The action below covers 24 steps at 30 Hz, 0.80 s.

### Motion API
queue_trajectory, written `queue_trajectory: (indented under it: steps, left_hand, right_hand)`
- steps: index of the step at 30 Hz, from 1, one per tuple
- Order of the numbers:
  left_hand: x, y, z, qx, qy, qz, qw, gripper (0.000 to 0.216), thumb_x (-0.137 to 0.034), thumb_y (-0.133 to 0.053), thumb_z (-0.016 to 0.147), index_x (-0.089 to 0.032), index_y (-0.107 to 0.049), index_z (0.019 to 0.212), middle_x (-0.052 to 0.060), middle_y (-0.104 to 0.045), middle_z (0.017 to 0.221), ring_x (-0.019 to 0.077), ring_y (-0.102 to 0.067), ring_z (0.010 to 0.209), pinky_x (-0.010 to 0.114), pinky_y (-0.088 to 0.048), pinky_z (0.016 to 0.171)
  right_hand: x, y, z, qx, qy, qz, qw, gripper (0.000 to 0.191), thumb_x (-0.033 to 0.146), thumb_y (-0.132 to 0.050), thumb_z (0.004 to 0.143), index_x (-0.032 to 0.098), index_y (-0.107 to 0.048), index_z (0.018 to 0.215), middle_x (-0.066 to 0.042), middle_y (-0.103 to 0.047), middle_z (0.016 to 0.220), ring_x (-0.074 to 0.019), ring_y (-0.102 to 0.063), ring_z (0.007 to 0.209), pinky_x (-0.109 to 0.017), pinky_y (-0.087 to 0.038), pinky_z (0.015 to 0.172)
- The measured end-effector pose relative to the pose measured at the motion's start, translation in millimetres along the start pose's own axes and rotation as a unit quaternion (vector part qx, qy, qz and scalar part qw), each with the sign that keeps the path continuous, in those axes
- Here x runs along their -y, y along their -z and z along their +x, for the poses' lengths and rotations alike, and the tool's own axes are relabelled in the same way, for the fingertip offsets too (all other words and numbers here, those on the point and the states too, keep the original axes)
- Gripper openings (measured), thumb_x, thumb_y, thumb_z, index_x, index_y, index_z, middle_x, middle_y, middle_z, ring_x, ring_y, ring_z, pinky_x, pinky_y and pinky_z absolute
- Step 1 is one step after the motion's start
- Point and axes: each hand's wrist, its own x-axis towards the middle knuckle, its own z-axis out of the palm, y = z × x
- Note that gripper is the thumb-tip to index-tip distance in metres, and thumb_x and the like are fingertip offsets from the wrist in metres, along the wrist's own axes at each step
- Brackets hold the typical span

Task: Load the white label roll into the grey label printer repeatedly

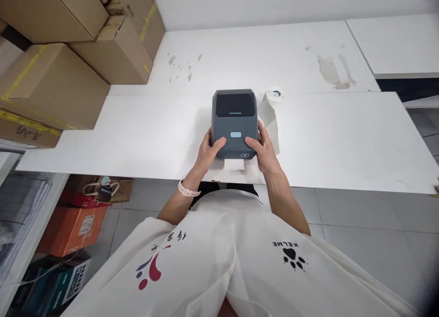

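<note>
A dark grey label printer (pixel 234 120) stands on the white table (pixel 137 134) near its front edge. A white label (pixel 234 164) sticks out of its front slot. My left hand (pixel 206 153) grips the printer's left side, thumb resting on top. My right hand (pixel 262 148) grips its right side, thumb on top as well. A white roll of label paper (pixel 272 107) stands just right of the printer, its strip trailing down behind my right hand.
Brown cardboard boxes (pixel 51 83) are stacked at the table's left end. Below the table at left sit an orange box (pixel 73 228), a paper bag (pixel 103 189) and a teal box (pixel 58 285). A second white surface (pixel 394 42) lies at the far right.
</note>
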Motion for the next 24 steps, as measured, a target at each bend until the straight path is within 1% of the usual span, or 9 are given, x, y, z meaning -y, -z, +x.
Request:
queue_trajectory:
  steps: [2, 4, 5, 7, 9, 10, 15, 20, 24]
  left_hand:
    - [9, -2, -21, -0.090, 0.016, 0.035, 0.995, 0.068, -0.057, -0.068, 0.085, -0.025, -0.047, 0.140, 0.011, -0.053, 0.151, 0.0253, -0.055, 0.133, 0.036, -0.049, 0.103]
    - [19, -4, -43, -0.182, 0.037, 0.070, 0.980, 0.053, -0.059, -0.068, 0.084, -0.024, -0.057, 0.123, 0.010, -0.064, 0.129, 0.0215, -0.063, 0.112, 0.033, -0.051, 0.091]
    - [22, -5, -51, -0.170, 0.061, 0.058, 0.982, 0.043, -0.060, -0.067, 0.084, -0.022, -0.062, 0.105, 0.007, -0.068, 0.107, 0.0183, -0.064, 0.094, 0.032, -0.050, 0.082]
    - [23, -8, -60, -0.057, 0.123, 0.011, 0.991, 0.043, -0.063, -0.064, 0.084, -0.020, -0.060, 0.077, 0.003, -0.062, 0.078, 0.0121, -0.053, 0.066, 0.029, -0.043, 0.063]
    - [18, -11, -59, 0.057, 0.179, -0.054, 0.981, 0.047, -0.062, -0.068, 0.081, -0.019, -0.056, 0.066, 0.000, -0.055, 0.066, 0.0081, -0.041, 0.053, 0.027, -0.030, 0.052]
    - [15, -13, -56, 0.084, 0.195, -0.080, 0.974, 0.046, -0.059, -0.071, 0.078, -0.019, -0.055, 0.064, -0.001, -0.053, 0.064, 0.0068, -0.037, 0.051, 0.027, -0.025, 0.050]
    - [10, -13, -46, 0.072, 0.167, -0.085, 0.980, 0.044, -0.051, -0.078, 0.073, -0.019, -0.051, 0.059, -0.004, -0.051, 0.057, 0.0054, -0.037, 0.050, 0.026, -0.025, 0.051]
    - [15, -11, -50, 0.076, 0.141, -0.048, 0.986, 0.045, -0.053, -0.076, 0.077, -0.019, -0.052, 0.059, -0.003, -0.055, 0.059, 0.0059, -0.041, 0.051, 0.025, -0.030, 0.052]
    - [10, -3, -51, 0.078, 0.126, -0.009, 0.989, 0.045, -0.056, -0.071, 0.080, -0.019, -0.058, 0.059, -0.002, -0.054, 0.059, 0.0075, -0.041, 0.052, 0.026, -0.031, 0.053]
  right_hand:
    - [0, 0, 1, 0.001, 0.002, -0.004, 1.000, 0.097, 0.068, -0.065, 0.085, 0.035, -0.019, 0.164, -0.006, -0.043, 0.164, -0.0293, -0.050, 0.145, -0.053, -0.050, 0.116]
    - [-1, -1, 1, -0.001, 0.002, 0.001, 1.000, 0.096, 0.067, -0.065, 0.086, 0.034, -0.020, 0.164, -0.007, -0.044, 0.163, -0.0294, -0.050, 0.145, -0.053, -0.049, 0.116]
    - [-1, -1, 1, -0.004, 0.001, 0.009, 1.000, 0.096, 0.066, -0.066, 0.085, 0.033, -0.021, 0.163, -0.008, -0.044, 0.163, -0.0294, -0.050, 0.145, -0.053, -0.049, 0.116]
    - [-2, -2, 1, -0.006, 0.007, 0.014, 1.000, 0.094, 0.064, -0.066, 0.086, 0.033, -0.022, 0.163, -0.008, -0.042, 0.164, -0.0286, -0.049, 0.146, -0.052, -0.047, 0.118]
    - [-3, -2, 1, -0.002, 0.017, 0.005, 1.000, 0.091, 0.062, -0.064, 0.088, 0.033, -0.022, 0.163, -0.007, -0.040, 0.165, -0.0275, -0.048, 0.147, -0.051, -0.047, 0.118]
    - [-4, -3, 1, -0.004, 0.019, 0.001, 1.000, 0.089, 0.060, -0.063, 0.089, 0.034, -0.022, 0.163, -0.007, -0.040, 0.165, -0.0272, -0.047, 0.147, -0.052, -0.046, 0.118]
    - [5, -8, 9, -0.074, 0.019, 0.001, 0.997, 0.091, 0.049, -0.072, 0.083, 0.033, -0.028, 0.161, -0.009, -0.041, 0.164, -0.0293, -0.044, 0.149, -0.054, -0.044, 0.119]
    - [18, -11, 28, -0.063, 0.064, -0.086, 0.992, 0.102, 0.043, -0.078, 0.078, 0.031, -0.022, 0.163, -0.011, -0.039, 0.164, -0.0295, -0.044, 0.148, -0.051, -0.046, 0.117]
    - [19, -8, 29, -0.060, 0.092, -0.126, 0.986, 0.099, 0.046, -0.076, 0.082, 0.034, -0.021, 0.163, -0.010, -0.043, 0.162, -0.0311, -0.048, 0.145, -0.053, -0.049, 0.114]
